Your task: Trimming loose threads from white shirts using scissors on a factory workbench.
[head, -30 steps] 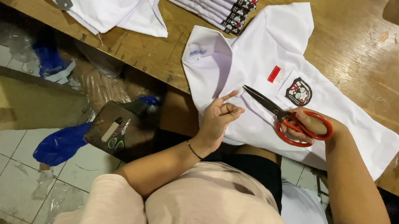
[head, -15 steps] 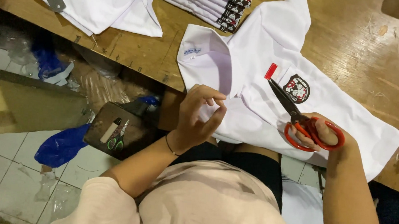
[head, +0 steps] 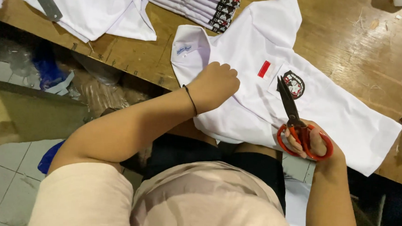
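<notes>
Left hand (head: pixel 215 84) fisted, pinning shirt (head: pixel 334 113) flat; right hand (head: pixel 311 144) gripping scissors (head: pixel 297 120), blades closed beside badge (head: pixel 294 84).

Head camera looks steeply down (close) over the wooden table (head: pixel 351 47).

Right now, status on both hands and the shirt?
Left hand fisted on white shirt. Right hand grips red-handled scissors, blades shut over chest badge. Nothing in the way.
</notes>
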